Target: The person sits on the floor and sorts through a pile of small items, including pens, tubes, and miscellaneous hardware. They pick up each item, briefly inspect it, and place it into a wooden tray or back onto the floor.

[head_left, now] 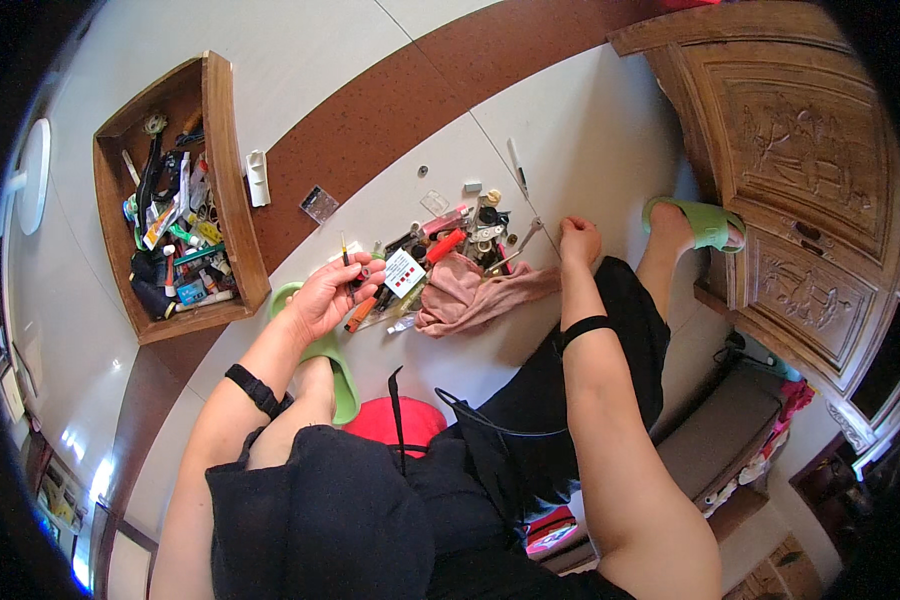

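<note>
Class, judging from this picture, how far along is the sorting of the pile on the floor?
Done: the wooden drawer already holds many small items. In hand: the left hand grips a thin stick-like tool, while the right hand rests at the pile's edge. Left: a heap of small items and a pink cloth on the floor.

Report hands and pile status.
Left hand shut on thin tool. Right hand fisted at pile edge, by pink cloth. Drawer left.

Bare floor [560, 130] lay open beyond the clutter pile [450, 255], wooden drawer [185, 190] blocked the left, carved cabinet [800, 170] the right.
</note>
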Available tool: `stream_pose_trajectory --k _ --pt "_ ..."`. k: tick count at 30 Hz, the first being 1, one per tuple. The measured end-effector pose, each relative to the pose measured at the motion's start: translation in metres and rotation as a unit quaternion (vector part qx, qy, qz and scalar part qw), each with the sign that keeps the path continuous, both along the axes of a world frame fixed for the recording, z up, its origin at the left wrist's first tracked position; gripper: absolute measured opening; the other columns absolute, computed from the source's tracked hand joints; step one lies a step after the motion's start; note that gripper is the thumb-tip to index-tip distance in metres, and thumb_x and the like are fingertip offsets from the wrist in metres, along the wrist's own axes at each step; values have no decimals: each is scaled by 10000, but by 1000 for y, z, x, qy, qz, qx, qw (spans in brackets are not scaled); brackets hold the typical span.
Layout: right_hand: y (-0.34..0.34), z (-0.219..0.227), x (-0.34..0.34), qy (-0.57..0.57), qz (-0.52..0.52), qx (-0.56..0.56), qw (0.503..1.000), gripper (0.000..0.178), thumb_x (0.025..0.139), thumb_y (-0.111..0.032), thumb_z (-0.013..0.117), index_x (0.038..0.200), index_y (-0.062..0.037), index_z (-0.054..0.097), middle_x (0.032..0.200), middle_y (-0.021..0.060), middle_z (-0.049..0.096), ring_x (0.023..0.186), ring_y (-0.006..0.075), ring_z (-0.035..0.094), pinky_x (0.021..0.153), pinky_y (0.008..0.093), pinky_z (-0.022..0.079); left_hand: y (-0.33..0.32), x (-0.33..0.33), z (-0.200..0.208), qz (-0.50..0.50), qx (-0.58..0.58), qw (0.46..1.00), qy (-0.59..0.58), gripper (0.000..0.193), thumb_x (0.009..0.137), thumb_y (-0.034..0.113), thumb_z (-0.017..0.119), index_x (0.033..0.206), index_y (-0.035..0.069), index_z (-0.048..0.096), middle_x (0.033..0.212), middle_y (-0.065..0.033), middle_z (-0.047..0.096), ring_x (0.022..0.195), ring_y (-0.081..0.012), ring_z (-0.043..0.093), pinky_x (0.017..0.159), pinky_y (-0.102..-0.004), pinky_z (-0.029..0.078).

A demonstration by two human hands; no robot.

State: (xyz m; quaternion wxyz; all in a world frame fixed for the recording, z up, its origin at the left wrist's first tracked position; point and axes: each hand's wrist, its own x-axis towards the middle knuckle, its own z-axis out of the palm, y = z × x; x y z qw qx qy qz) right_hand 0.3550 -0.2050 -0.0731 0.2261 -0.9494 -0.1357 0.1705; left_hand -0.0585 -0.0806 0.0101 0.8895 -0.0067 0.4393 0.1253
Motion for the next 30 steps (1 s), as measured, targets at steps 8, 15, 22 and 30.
stream_pose_trajectory --k 8,15,22,30 --pt "2 -6 7 226 -40 -6 973 159 719 -133 652 816 -9 675 684 74 657 600 153 623 554 282 492 -7 8 -4 -28 -8 1000 1 205 945 69 450 1134 4 492 1156 -174 566 971 -214 628 781 -281 569" --pt "30 43 -124 358 -48 184 914 70 821 -121 654 868 -70 642 706 -8 598 582 59 520 515 199 429 -9 9 -9 -28 -9 999 -28 220 959 122 451 1134 0 508 1148 -165 570 987 -221 618 798 -294 548" --pt "21 69 -230 400 145 196 884 176 834 -99 643 997 -33 646 795 -3 630 642 49 546 559 180 434 -14 11 -9 -39 -6 998 -50 246 965 166 455 1143 7 515 1028 -107 595 909 -189 631 759 -273 543" --pt "44 49 -188 18 308 44 950 345 758 -106 636 1100 -59 621 1058 165 559 976 308 542 900 389 432 -16 -7 -8 -59 -5 998 -12 211 953 117 475 1136 22 522 865 -31 589 734 -95 587 629 -179 528"
